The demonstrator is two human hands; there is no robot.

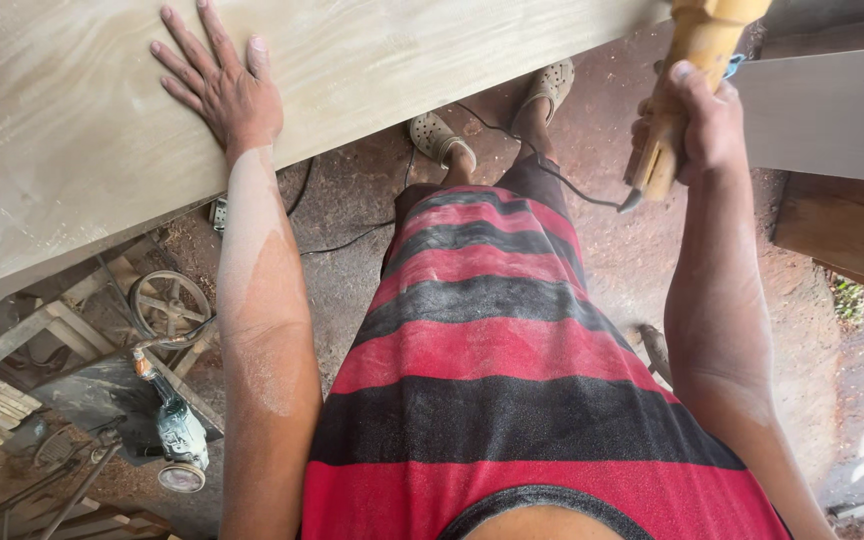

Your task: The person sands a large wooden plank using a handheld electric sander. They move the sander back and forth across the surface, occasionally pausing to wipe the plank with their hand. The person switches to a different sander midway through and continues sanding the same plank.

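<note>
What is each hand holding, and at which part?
The right hand grips a yellow power tool by its handle. The left hand holds nothing; it lies flat on the wooden board.

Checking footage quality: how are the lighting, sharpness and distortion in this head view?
Head view: soft, even shade on the plank, left hand and right hand holding the yellow power tool; blown-out sunlight at the lower right; wide-angle stretching toward the edges; mostly sharp.

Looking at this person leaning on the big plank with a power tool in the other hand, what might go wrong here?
The left hand lies flat on the wooden plank, so the yellow power tool in the right hand might reach its fingers. The tool's black cord trails past the feet in open perforated clogs; it might snag or trip them. Fine sawdust coats both forearms, so the grip may slip.
</note>
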